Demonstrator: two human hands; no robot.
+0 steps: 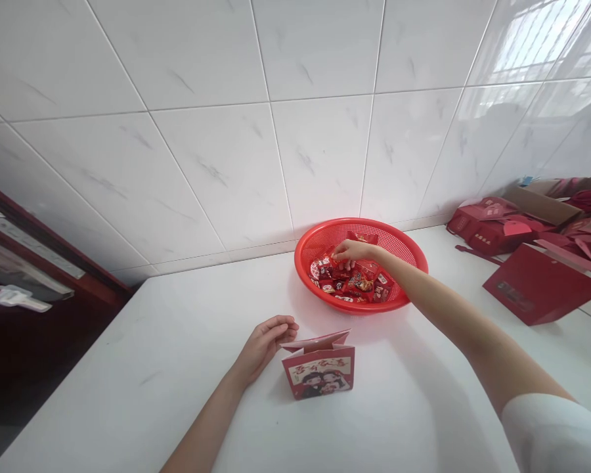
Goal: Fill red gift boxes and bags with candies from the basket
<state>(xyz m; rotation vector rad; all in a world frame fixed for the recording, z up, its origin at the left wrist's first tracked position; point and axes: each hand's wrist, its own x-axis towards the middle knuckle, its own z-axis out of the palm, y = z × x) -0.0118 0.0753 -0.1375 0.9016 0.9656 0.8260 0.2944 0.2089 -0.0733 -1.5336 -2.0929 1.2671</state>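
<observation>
My right hand (353, 252) reaches into a red plastic basket (303, 259) with perforated sides. Its fingers are drawn together over red-wrapped candies (359, 282); what lies between the fingertips is too small to make out. A small red paper gift box (318, 376) stands upright on the white table, its top open, with a cartoon couple printed on the front. Beside its left edge rests my left hand (268, 341), fingers loosely stretched and holding nothing. Whether its fingertips touch the box I cannot tell.
At the right stand a larger red paper bag (546, 284) and several red gift boxes (492, 226), with a cardboard box (542, 202) behind them. A white tiled wall (217, 171) borders the table's back. Past the table's left edge hangs a white key-like object (17, 297).
</observation>
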